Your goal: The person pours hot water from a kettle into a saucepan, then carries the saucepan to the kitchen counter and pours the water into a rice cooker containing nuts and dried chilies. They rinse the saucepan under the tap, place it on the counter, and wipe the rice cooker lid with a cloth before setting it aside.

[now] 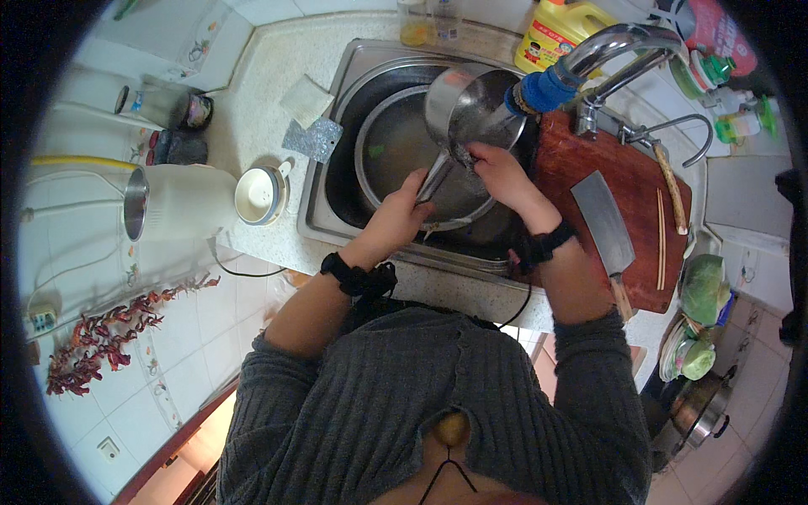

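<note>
My left hand point(399, 213) grips the handle of a stainless steel saucepan point(442, 107), which is tilted under the blue-wrapped spout of the faucet point(548, 88). Water seems to run from the spout into the pan. My right hand point(505, 173) is at the pan's near rim, its fingers on what looks like a metal scouring pad point(464, 156), partly hidden. Below the pan, a wide metal basin point(363, 151) holding cloudy water stands in the steel sink point(310, 208). A small green scrap point(377, 150) lies in the basin.
Right of the sink, a cleaver point(605, 221) and chopsticks point(661, 240) lie on a red-brown cutting board point(562, 158). On the left counter are two scouring cloths point(307, 101), a white cup point(255, 197) and a tall pale container point(189, 199). A yellow jug point(555, 31) stands behind the sink.
</note>
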Available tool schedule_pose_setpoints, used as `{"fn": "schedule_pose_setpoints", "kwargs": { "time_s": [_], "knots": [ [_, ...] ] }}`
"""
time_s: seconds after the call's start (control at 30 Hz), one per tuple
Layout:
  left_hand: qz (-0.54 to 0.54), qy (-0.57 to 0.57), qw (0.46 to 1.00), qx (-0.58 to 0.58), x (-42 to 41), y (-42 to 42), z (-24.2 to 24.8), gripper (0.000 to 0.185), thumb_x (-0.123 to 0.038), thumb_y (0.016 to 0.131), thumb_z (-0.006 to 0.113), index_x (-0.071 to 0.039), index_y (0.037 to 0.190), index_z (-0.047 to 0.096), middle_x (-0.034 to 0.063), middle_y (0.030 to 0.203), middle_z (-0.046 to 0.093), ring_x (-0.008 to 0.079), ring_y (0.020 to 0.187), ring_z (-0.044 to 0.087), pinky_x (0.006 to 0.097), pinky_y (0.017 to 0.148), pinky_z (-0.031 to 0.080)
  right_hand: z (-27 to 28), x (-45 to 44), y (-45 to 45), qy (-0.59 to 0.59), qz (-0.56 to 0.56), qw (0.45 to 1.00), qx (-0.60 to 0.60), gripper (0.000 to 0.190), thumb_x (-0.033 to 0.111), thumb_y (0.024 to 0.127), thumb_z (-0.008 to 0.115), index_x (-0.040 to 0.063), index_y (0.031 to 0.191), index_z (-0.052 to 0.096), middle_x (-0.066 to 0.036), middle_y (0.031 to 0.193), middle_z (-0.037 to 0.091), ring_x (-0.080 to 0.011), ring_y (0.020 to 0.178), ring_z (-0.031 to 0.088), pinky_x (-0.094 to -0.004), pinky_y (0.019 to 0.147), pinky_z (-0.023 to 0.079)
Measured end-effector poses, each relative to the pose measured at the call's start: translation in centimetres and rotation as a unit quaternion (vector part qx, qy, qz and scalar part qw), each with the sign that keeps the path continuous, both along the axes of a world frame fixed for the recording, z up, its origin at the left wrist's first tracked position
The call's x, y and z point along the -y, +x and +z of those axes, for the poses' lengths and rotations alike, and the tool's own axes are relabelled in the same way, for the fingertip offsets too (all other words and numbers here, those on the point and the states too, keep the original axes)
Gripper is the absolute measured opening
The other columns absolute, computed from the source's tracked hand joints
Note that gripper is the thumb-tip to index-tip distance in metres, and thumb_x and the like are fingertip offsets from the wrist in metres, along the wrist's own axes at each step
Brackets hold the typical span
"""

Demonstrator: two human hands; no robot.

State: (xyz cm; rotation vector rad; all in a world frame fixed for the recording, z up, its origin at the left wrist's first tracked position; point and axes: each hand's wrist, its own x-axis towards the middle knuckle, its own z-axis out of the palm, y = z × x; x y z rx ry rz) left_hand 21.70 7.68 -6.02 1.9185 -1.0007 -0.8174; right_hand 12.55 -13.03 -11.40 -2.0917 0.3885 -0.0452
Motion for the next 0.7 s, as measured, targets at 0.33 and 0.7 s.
{"fn": "schedule_pose_setpoints", "kwargs": {
  "time_s": [0.33,0.7],
  "knots": [
    [-0.029,0.058,0.998,-0.011,-2.1,-0.3,-0.1,0.05,-0.007,0.087,0.055,-0.003,0.132,0.035,0.0286,0.11,0.057,0.0436,0.105,0.055,0.043,0.086,0.044,-1.4,0.3,1.1,-0.497,0.115,0.847,-0.147,0.022,0.018,0.078,0.055,0.009,0.091,0.07,-0.011,0.089,0.068,-0.0278,0.095,0.058,-0.0404,0.079,0.045],
    [-0.01,0.124,0.991,-0.057,-2.3,-0.1,-0.1,0.053,-0.008,0.086,0.056,-0.004,0.134,0.034,0.0286,0.108,0.058,0.043,0.104,0.056,0.0418,0.086,0.045,-1.8,-0.2,2.2,-0.131,0.178,0.972,-0.08,0.029,0.008,0.078,0.052,0.007,0.104,0.066,-0.019,0.097,0.066,-0.0343,0.09,0.062,-0.0378,0.076,0.049]
  ]
}}
